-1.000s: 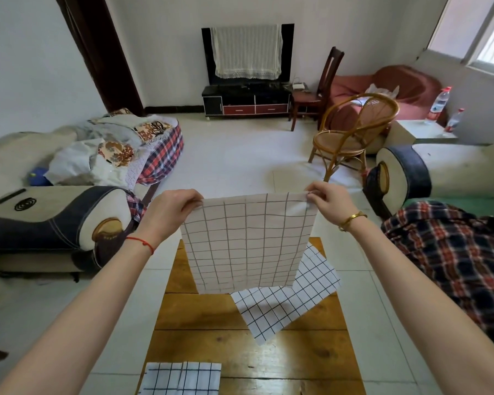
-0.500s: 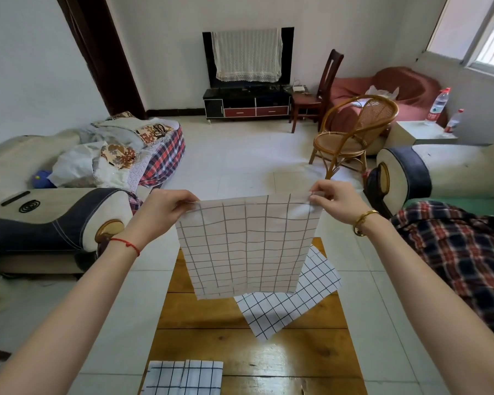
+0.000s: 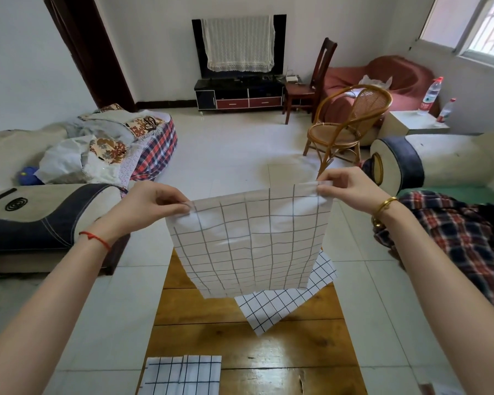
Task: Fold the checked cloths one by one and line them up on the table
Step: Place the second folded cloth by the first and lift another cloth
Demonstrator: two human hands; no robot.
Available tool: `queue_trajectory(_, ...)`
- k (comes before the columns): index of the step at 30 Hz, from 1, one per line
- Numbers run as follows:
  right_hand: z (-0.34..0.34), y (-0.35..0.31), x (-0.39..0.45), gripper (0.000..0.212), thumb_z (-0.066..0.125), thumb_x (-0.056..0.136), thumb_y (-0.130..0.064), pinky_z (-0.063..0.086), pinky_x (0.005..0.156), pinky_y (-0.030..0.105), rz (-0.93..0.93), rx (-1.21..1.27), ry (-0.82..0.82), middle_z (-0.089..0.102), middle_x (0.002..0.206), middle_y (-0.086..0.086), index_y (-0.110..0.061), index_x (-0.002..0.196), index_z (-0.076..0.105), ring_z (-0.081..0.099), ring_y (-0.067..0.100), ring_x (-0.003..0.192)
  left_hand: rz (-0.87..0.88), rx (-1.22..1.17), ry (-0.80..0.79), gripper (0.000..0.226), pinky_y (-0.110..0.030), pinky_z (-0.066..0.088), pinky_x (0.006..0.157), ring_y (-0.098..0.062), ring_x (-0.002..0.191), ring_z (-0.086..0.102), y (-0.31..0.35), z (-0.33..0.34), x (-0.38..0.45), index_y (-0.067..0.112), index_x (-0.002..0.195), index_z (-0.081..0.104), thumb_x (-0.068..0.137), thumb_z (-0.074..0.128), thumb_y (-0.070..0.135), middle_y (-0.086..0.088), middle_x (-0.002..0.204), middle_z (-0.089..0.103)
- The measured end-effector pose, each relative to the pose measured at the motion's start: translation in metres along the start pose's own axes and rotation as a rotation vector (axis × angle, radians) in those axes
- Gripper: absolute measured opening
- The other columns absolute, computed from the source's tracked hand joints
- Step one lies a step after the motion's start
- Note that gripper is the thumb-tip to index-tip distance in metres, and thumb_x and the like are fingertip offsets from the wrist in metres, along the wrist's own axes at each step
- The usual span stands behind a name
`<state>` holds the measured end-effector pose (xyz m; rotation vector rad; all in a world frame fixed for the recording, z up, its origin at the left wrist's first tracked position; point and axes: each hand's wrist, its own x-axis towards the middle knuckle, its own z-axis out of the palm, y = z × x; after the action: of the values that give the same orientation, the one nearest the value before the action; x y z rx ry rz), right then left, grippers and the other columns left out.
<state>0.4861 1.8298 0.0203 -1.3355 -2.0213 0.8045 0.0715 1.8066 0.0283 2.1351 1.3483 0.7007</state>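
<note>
White checked cloth held up at frame centre, hanging free above the far end of the wooden tabletop. Left hand pinching the top left corner, grip clamped on the cloth between thumb and fingers. Right hand pinching the top right corner the same way, grip closed on the cloth edge. Top edge stretched between the two hands, slightly higher on the right; lower edge dangling clear of the wood, tilted down toward the left.

Second cloth lying flat and unfolded on the tabletop just below centre, turned at an angle, partly hidden behind the hanging one, one corner poking over the right side of the tabletop. Folded cloth at bottom centre-left, resting on the near end of the tabletop, cut off by the lower frame edge, well apart from the flat one.

Red string round the left wrist, gold bangle on the right. Rattan chair at upper right on the tiled floor. Plaid blanket at right edge. Sofa arm at left. TV stand at top centre against the wall.
</note>
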Motion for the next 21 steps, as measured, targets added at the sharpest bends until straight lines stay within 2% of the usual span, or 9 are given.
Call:
queue_trajectory(2, -0.002, -0.002, 0.002, 0.013, 0.061, 0.089, -0.013, 0.049, 0.07, 0.015, -0.002, 0.029, -0.017, 0.065, 0.085, 0.013, -0.003, 0.094, 0.066, 0.06, 0.006, 0.071, -0.048, -0.053, -0.027, 0.017, -0.036, 0.059, 0.081, -0.021, 0.086, 0.071, -0.002, -0.004, 0.004, 0.023, 0.093, 0.076, 0.077, 0.075, 0.026, 0.006, 0.088, 0.075)
queue_trajectory(4, -0.003, 0.0, 0.006, 0.014, 0.061, 0.089, -0.014, 0.049, 0.069, 0.014, 0.009, 0.066, -0.017, 0.064, 0.084, 0.012, -0.002, 0.095, 0.065, 0.059, 0.007, 0.071, -0.078, -0.083, -0.047, 0.021, -0.061, 0.054, 0.077, -0.029, 0.086, 0.07, -0.005, -0.008, 0.007, 0.026, 0.093, 0.077, 0.074, 0.075, 0.036, 0.006, 0.09, 0.075)
queue_trajectory(5, -0.002, 0.002, 0.008, 0.014, 0.061, 0.089, -0.015, 0.049, 0.07, 0.016, 0.015, 0.072, -0.011, 0.063, 0.084, 0.012, -0.003, 0.095, 0.066, 0.059, 0.009, 0.071, -0.084, -0.088, -0.057, 0.023, -0.065, 0.052, 0.076, -0.03, 0.085, 0.07, -0.008, -0.009, 0.01, 0.027, 0.093, 0.077, 0.074, 0.075, 0.038, 0.006, 0.09, 0.075)
queue_trajectory(7, 0.001, 0.009, 0.014, 0.014, 0.062, 0.089, -0.017, 0.049, 0.071, 0.019, 0.025, 0.065, 0.004, 0.064, 0.084, 0.012, -0.006, 0.096, 0.066, 0.059, 0.011, 0.072, -0.086, -0.094, -0.074, 0.02, -0.057, 0.055, 0.08, -0.024, 0.086, 0.071, -0.014, -0.009, 0.018, 0.026, 0.094, 0.077, 0.076, 0.075, 0.035, 0.006, 0.09, 0.075)
queue_trajectory(9, 0.007, 0.018, 0.02, 0.013, 0.062, 0.089, -0.017, 0.05, 0.072, 0.023, 0.045, 0.081, 0.024, 0.065, 0.084, 0.012, -0.006, 0.095, 0.066, 0.06, 0.012, 0.073, -0.085, -0.105, -0.077, 0.014, -0.027, 0.058, 0.08, -0.009, 0.085, 0.07, -0.021, -0.004, 0.026, 0.021, 0.094, 0.076, 0.08, 0.074, 0.024, 0.008, 0.088, 0.075)
queue_trajectory(11, 0.016, 0.028, 0.026, 0.011, 0.063, 0.088, -0.014, 0.05, 0.072, 0.02, 0.074, 0.099, 0.037, 0.065, 0.084, 0.009, -0.005, 0.094, 0.066, 0.061, 0.008, 0.074, -0.095, -0.092, -0.095, 0.012, -0.012, 0.051, 0.07, -0.004, 0.082, 0.069, -0.031, 0.003, 0.035, 0.02, 0.094, 0.076, 0.082, 0.073, 0.018, 0.008, 0.087, 0.075)
queue_trajectory(13, 0.027, 0.043, 0.034, 0.009, 0.063, 0.088, -0.012, 0.049, 0.072, 0.016, 0.118, 0.105, 0.029, 0.064, 0.083, 0.007, -0.005, 0.091, 0.066, 0.061, 0.006, 0.074, -0.125, -0.092, -0.11, 0.012, -0.011, 0.05, 0.07, -0.005, 0.081, 0.069, -0.049, 0.014, 0.046, 0.018, 0.095, 0.075, 0.083, 0.073, 0.016, 0.006, 0.088, 0.075)
queue_trajectory(17, 0.052, 0.082, 0.055, 0.006, 0.067, 0.085, -0.018, 0.046, 0.073, 0.026, 0.211, 0.025, 0.045, 0.065, 0.077, 0.0, -0.019, 0.079, 0.067, 0.058, 0.009, 0.071, -0.201, -0.097, -0.079, 0.011, -0.021, 0.053, 0.084, -0.009, 0.087, 0.07, -0.09, 0.041, 0.065, 0.019, 0.091, 0.076, 0.08, 0.076, 0.016, 0.006, 0.087, 0.075)
queue_trajectory(21, 0.082, 0.111, 0.074, 0.006, 0.064, 0.085, -0.009, 0.042, 0.067, 0.02, 0.299, -0.025, 0.078, 0.063, 0.074, -0.001, -0.013, 0.081, 0.067, 0.052, 0.002, 0.066, -0.232, -0.023, -0.056, 0.009, -0.024, 0.052, 0.08, -0.006, 0.086, 0.067, -0.123, 0.071, 0.078, 0.026, 0.087, 0.075, 0.082, 0.075, 0.019, 0.011, 0.086, 0.073)
